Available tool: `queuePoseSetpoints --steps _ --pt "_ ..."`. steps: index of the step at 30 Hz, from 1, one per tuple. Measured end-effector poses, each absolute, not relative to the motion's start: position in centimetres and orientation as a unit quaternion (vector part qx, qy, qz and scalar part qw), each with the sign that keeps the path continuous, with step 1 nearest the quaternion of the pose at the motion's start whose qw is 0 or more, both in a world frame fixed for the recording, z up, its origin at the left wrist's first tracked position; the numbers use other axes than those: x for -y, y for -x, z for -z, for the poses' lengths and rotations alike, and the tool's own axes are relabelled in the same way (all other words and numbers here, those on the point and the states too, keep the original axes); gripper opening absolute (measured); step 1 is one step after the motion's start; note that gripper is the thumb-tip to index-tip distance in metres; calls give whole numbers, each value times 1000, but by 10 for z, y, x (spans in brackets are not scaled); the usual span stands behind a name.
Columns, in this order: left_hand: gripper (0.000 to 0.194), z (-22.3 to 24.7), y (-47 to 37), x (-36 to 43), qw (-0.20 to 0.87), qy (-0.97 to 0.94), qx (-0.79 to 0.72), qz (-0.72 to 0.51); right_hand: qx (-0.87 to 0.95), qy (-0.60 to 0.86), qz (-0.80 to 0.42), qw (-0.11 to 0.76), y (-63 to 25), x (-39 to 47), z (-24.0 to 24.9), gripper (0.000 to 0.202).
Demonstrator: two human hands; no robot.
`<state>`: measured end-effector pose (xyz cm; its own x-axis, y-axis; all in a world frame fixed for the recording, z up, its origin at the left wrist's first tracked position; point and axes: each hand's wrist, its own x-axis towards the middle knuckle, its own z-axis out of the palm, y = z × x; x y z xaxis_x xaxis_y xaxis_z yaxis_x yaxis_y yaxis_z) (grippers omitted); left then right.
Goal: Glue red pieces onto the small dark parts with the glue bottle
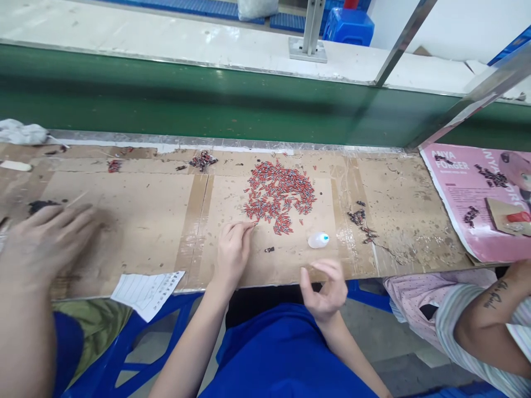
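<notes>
Many small red-and-metal parts point(282, 188) lie in a loose pile on the cardboard-covered bench point(166, 204). My left hand point(235, 246) is at the pile's lower left edge, thumb and fingertips pinched on a small red part point(254, 223). To the right, my right hand point(326, 287) hangs over the bench's front edge, thumb and fingers curved and apart, with nothing visible between them. A small translucent bottle with a blue tip point(318, 240) lies just above that hand. Between my hands is a small dark part point(269, 250).
At the left, another person's hand point(62, 232) rests over the bench near a paper sheet point(147, 293). Small dark clusters point(357, 216) lie right of the bottle. A pink poster point(464, 204) and another person's arm point(493, 309) are at the right. A green belt point(207, 105) runs behind.
</notes>
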<state>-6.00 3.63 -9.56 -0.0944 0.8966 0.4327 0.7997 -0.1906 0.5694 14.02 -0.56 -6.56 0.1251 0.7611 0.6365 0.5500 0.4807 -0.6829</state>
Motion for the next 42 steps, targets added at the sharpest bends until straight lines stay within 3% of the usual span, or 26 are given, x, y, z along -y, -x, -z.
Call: queuePoseSetpoints --steps 6,14,19,25,36,42 --pt "23 97 56 -33 49 -666 -622 -408 637 520 -322 469 -105 -4 57 10" --pt "17 77 42 -12 -3 -713 -554 -430 463 554 -546 425 -96 -33 60 26" --pt "20 80 38 -8 20 -728 -544 -417 470 543 -563 409 -105 -29 65 19" --pt "15 100 40 -3 72 -730 -582 -350 543 578 -463 396 -116 -23 81 21" --pt "15 95 36 -2 153 -674 -596 -409 545 566 -474 398 -112 -24 73 18" --pt "15 86 34 2 280 -608 -597 -442 541 570 -474 398 -113 -23 67 18"
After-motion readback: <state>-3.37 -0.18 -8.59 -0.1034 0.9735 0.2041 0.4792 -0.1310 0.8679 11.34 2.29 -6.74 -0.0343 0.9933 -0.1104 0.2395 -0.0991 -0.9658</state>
